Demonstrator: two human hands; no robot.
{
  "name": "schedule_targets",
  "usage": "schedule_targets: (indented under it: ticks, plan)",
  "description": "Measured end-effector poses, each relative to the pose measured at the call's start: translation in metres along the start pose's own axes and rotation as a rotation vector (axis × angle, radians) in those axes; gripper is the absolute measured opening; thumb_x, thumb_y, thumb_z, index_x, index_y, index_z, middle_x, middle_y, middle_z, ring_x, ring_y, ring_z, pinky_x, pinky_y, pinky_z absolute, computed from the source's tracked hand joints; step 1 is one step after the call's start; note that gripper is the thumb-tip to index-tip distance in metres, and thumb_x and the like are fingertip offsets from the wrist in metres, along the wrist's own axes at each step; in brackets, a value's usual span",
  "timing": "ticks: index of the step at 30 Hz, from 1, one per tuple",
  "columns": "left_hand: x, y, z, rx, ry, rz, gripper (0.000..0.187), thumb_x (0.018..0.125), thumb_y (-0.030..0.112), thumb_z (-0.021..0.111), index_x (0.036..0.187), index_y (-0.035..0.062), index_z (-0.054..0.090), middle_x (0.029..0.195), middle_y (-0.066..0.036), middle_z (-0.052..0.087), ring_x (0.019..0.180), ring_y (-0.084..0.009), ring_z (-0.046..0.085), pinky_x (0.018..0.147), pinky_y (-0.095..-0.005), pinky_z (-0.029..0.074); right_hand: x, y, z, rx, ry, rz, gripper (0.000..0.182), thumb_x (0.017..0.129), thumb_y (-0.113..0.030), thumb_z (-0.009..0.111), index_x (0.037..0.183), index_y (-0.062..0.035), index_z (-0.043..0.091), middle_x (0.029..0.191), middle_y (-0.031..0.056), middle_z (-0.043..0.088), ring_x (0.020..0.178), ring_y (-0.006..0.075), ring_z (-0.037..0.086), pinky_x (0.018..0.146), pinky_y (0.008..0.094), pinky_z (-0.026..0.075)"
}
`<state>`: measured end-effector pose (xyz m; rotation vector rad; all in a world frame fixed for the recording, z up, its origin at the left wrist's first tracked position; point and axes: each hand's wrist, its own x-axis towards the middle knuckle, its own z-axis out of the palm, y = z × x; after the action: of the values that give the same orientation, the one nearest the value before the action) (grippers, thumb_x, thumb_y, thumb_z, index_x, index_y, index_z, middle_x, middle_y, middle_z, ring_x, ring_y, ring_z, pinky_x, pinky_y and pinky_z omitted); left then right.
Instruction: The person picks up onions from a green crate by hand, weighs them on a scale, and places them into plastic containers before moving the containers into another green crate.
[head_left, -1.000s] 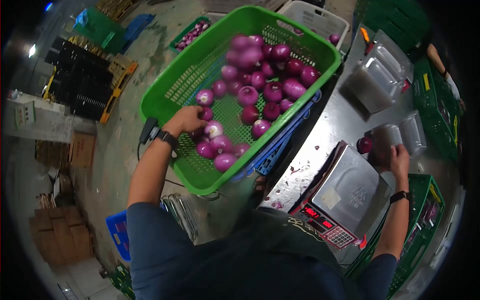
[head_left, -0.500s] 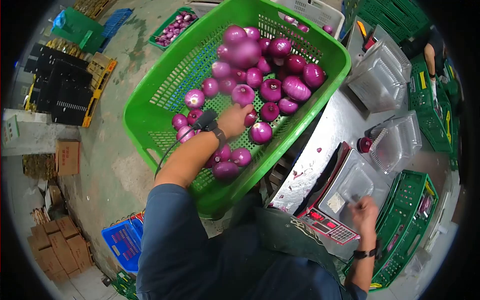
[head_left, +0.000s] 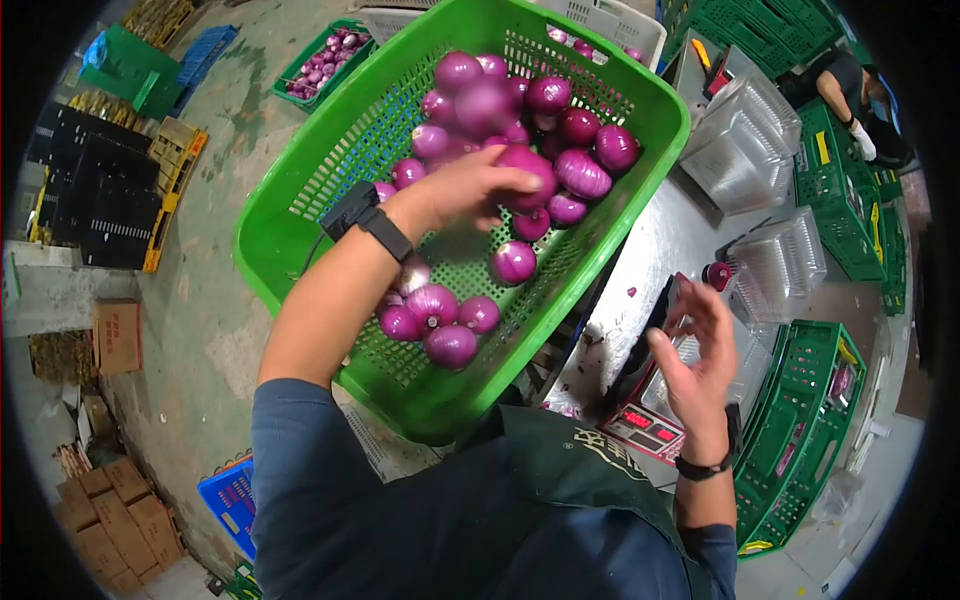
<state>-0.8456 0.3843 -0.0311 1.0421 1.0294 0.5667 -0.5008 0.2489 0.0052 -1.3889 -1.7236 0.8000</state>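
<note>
A large green perforated basket (head_left: 455, 405) holds several peeled purple onions (head_left: 452, 345). Over the basket, my left hand (head_left: 455, 190) is closed round a purple onion (head_left: 528, 180), slightly blurred, with thumb and fingers at its near side. My right hand (head_left: 700, 350) is raised above the red digital scale (head_left: 643, 428), fingers spread and curved, nothing in it. Under that hand a clear plastic tray (head_left: 745, 355) lies on the scale, partly hidden. One small dark red onion (head_left: 716, 276) sits on the metal table (head_left: 645, 250) just beyond my right fingers.
Stacked clear trays (head_left: 745, 150) and another clear tray (head_left: 775, 265) stand on the table. A green crate (head_left: 800, 440) is at the right. A co-worker (head_left: 850, 95) in a white glove is by green crates at upper right. A blue crate (head_left: 230, 500) stands at lower left.
My left hand has lifted an onion and moved up with it. My right hand has risen from low over the scale, and its fingers have spread.
</note>
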Motion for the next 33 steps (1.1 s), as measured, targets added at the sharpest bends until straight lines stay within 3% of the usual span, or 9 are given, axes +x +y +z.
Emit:
schedule_targets:
  ticks: [6,9,11,16,20,23,25,28,33]
  plan:
    - [-0.034,0.045,0.096,-0.253,-0.632,0.125,0.074,0.098,0.051,0.063,0.147,0.0055,0.033,0.102,-0.011,0.069,0.07,-0.0146,0.069,0.051,-0.0253,0.056,0.042,-0.045,0.038,0.102,0.038,-0.256,0.087,0.071,-0.004,0.087,0.145,-0.005,0.042,0.134,0.0131,0.056,0.116,0.0248,0.062,0.098,0.0363,0.053]
    - [-0.015,0.042,0.049,-0.081,-0.552,0.063,0.044,0.098,0.032,0.064,0.133,0.005,0.057,0.093,-0.01,0.07,0.067,-0.016,0.064,0.056,-0.0279,0.051,0.025,-0.042,0.009,0.455,0.038,0.054,0.079,0.073,0.0,0.083,0.142,-0.0059,0.043,0.13,0.0133,0.057,0.115,0.0213,0.063,0.098,0.0349,0.053]
    - [0.017,0.004,0.021,0.383,-0.095,0.052,0.034,0.092,0.025,0.067,0.117,0.0028,0.065,0.091,-0.007,0.068,0.071,-0.0135,0.062,0.058,-0.0302,0.05,0.01,-0.021,-0.012,0.51,0.093,0.139,0.078,0.075,-0.001,0.081,0.142,-0.0065,0.042,0.125,0.0115,0.059,0.108,0.0201,0.064,0.095,0.0341,0.054]
    - [0.06,-0.141,0.019,1.123,-0.042,-0.092,0.089,0.066,0.026,0.088,0.144,0.0066,0.05,0.133,-0.028,0.057,0.127,-0.0446,0.054,0.109,-0.0461,0.045,-0.041,0.03,-0.045,0.712,0.305,0.476,0.083,0.072,0.003,0.081,0.144,-0.0093,0.042,0.123,0.0084,0.06,0.106,0.0188,0.063,0.086,0.0323,0.056]
    - [0.122,-0.294,-0.015,0.275,-0.06,-0.149,0.051,0.092,0.038,0.065,0.131,0.0078,0.052,0.115,-0.024,0.058,0.103,-0.0431,0.063,0.091,-0.0509,0.052,-0.07,0.053,-0.056,0.597,0.382,0.468,0.086,0.071,0.0,0.084,0.144,-0.0085,0.041,0.122,0.0092,0.061,0.106,0.0187,0.064,0.088,0.0328,0.056]
    - [0.105,-0.238,0.004,-0.467,-0.078,-0.328,0.047,0.096,0.043,0.062,0.122,0.0042,0.056,0.092,-0.008,0.066,0.087,-0.0245,0.068,0.078,-0.0423,0.057,-0.083,0.057,-0.068,0.33,0.411,0.401,0.083,0.071,-0.009,0.087,0.141,-0.0073,0.045,0.121,0.0116,0.061,0.106,0.0219,0.066,0.088,0.0346,0.056]
    - [0.084,-0.209,0.0,0.685,0.014,0.224,0.047,0.088,0.029,0.074,0.125,0.0053,0.055,0.1,-0.009,0.069,0.09,-0.0207,0.069,0.079,-0.0381,0.058,-0.092,0.058,-0.082,0.093,0.423,0.361,0.081,0.071,-0.016,0.088,0.139,-0.0053,0.047,0.123,0.0143,0.061,0.11,0.0252,0.064,0.095,0.0369,0.053]
    - [0.043,-0.099,0.024,0.121,0.073,-0.128,0.058,0.078,0.015,0.079,0.13,0.0046,0.054,0.11,-0.007,0.069,0.097,-0.0222,0.068,0.084,-0.0384,0.057,-0.109,0.071,-0.099,-0.175,0.441,0.336,0.084,0.067,-0.029,0.089,0.137,-0.0034,0.05,0.125,0.0211,0.06,0.114,0.0359,0.061,0.1,0.0437,0.049]
    - [-0.019,-0.003,0.053,-0.314,-0.009,0.197,0.07,0.084,0.03,0.078,0.141,-0.0003,0.051,0.132,-0.013,0.062,0.122,-0.0263,0.061,0.109,-0.0438,0.047,-0.127,0.097,-0.117,-0.362,0.467,0.23,0.079,0.065,-0.022,0.089,0.133,-0.0041,0.053,0.12,0.0186,0.06,0.11,0.0361,0.06,0.096,0.0438,0.049]
